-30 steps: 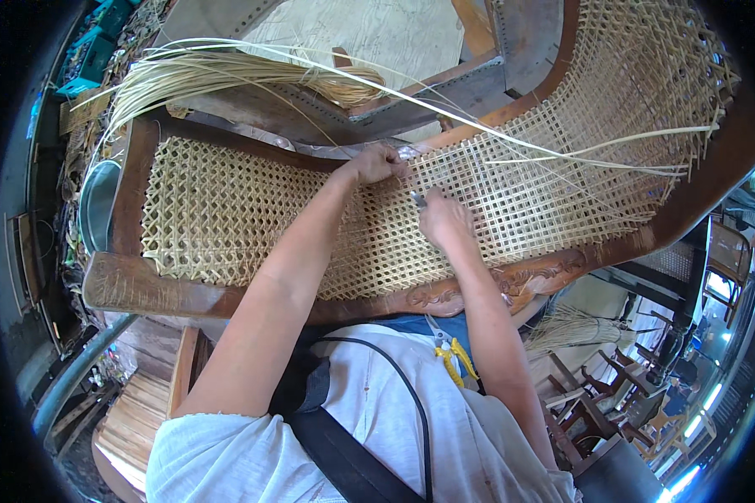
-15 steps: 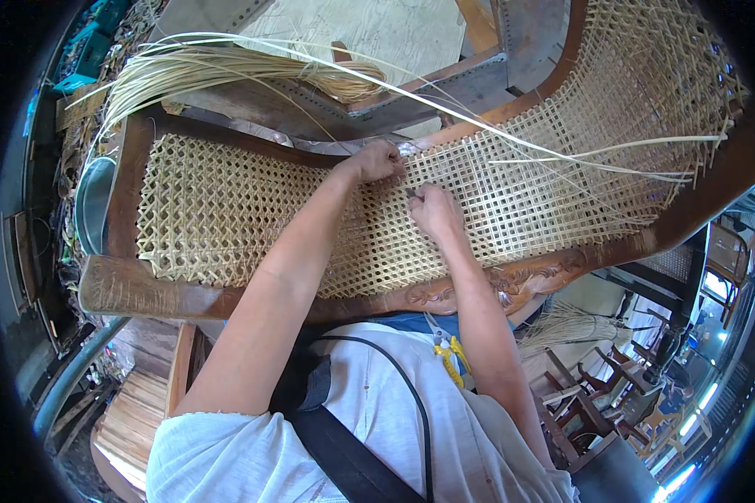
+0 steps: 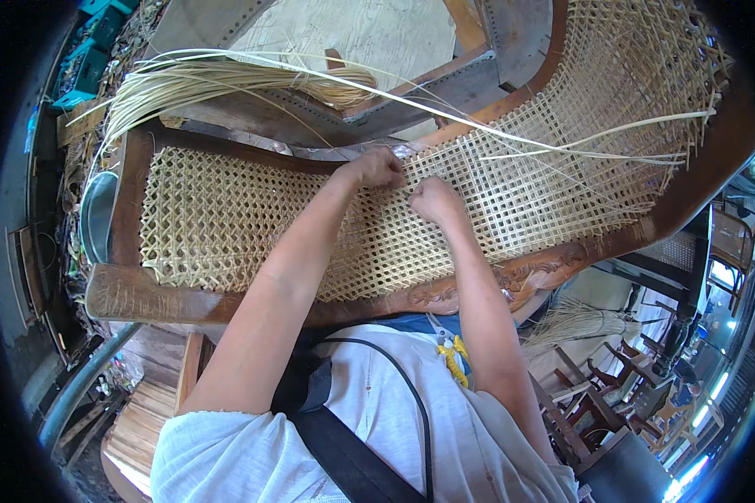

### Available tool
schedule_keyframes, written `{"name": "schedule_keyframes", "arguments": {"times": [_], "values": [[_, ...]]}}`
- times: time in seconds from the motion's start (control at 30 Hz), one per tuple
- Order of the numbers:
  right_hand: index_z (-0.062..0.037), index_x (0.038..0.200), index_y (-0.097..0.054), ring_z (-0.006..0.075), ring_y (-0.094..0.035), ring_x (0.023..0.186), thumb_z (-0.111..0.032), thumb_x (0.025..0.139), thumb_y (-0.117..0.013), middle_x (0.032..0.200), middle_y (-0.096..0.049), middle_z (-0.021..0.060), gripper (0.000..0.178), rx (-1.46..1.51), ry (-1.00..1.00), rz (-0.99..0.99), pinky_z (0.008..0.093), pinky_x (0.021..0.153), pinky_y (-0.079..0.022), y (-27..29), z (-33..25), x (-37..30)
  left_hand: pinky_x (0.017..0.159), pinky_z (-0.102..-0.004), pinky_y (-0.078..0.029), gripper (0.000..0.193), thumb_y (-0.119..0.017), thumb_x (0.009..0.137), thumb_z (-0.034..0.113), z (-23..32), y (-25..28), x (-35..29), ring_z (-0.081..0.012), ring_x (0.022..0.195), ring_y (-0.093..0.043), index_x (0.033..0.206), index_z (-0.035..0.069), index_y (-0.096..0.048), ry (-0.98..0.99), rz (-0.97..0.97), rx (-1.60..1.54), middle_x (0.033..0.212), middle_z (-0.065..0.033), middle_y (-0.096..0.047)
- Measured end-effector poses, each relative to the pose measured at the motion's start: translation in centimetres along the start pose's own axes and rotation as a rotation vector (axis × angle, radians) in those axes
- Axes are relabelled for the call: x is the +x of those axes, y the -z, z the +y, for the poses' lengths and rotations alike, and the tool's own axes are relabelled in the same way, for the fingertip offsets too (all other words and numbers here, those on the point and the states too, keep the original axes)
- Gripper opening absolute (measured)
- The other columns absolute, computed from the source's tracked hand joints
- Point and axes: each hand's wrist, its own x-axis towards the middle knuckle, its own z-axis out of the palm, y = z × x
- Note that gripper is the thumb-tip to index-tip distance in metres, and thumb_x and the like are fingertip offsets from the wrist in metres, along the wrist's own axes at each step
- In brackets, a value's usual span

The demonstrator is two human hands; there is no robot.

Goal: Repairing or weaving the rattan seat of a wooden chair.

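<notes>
A long curved wooden seat frame (image 3: 176, 303) with woven cane webbing (image 3: 218, 226) stretches across in front of me. My left hand (image 3: 377, 168) rests on the webbing near the frame's far edge, its fingers pinched together. Just right of it and a little nearer, my right hand (image 3: 439, 203) is closed over the open square weave. What either hand grips is hidden by the fingers. Long loose cane strands (image 3: 512, 134) run over the weave beyond my hands, some ending near the right rim.
A bundle of cane strands (image 3: 201, 82) lies past the far edge on another wooden frame (image 3: 252, 113). Yellow-handled pliers (image 3: 453, 362) lie against my lap. To the left are a round green-grey basin (image 3: 98, 214) and blue-green crates (image 3: 82, 74). Wooden furniture parts (image 3: 591, 394) stand lower right.
A small dark tool tip that showed at my right fingers is out of sight now. My right hand has turned slightly and shifted a little; my left hand stays in nearly the same place.
</notes>
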Motion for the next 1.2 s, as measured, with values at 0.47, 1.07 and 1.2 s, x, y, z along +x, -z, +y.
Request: {"name": "schedule_keyframes", "arguments": {"times": [0.47, 1.07, 1.2], "values": [[0.0038, 0.111, -0.058, 0.0220, -0.062, 0.070, -0.002, 0.090, -0.055, 0.087, -0.063, 0.0180, 0.021, 0.094, 0.045, 0.203, 0.0361, 0.057, -0.051, -3.0, -0.6, -1.3, 0.072, -0.0309, -0.054, 0.016, -0.072, 0.080, 0.017, 1.1, -0.9, -2.5, -0.0149, 0.072, -0.066, 0.094, 0.010, -0.076, -0.051, 0.094, -0.097, 0.082, -0.0064, -0.073], [0.0105, 0.131, -0.048, 0.0205, -0.061, 0.064, 0.011, 0.082, -0.052, 0.121, -0.057, 0.0288, 0.049, 0.047, -0.015, 0.167, 0.0247, 0.048, -0.051, 0.0, 2.5, -4.9, 0.077, -0.0320, -0.053, 0.023, -0.077, 0.069, 0.023, 0.1, -1.2, -2.7, -0.0192, 0.078, -0.068, 0.091, 0.014, -0.076, -0.075, 0.168, 0.044, 0.085, -0.0079, -0.073], [0.0039, 0.105, -0.061, 0.0383, -0.068, 0.085, 0.004, 0.084, -0.051, 0.093, -0.067, 0.0260, 0.023, 0.161, 0.016, 0.344, 0.0468, 0.080, -0.052, 1.3, 4.6, -5.4, 0.085, -0.0315, -0.051, 0.027, -0.076, 0.071, 0.029, 2.3, -1.5, -3.0, -0.0203, 0.090, -0.068, 0.096, 0.018, -0.076, -0.005, 0.104, -0.028, 0.093, -0.0060, -0.074]]}}
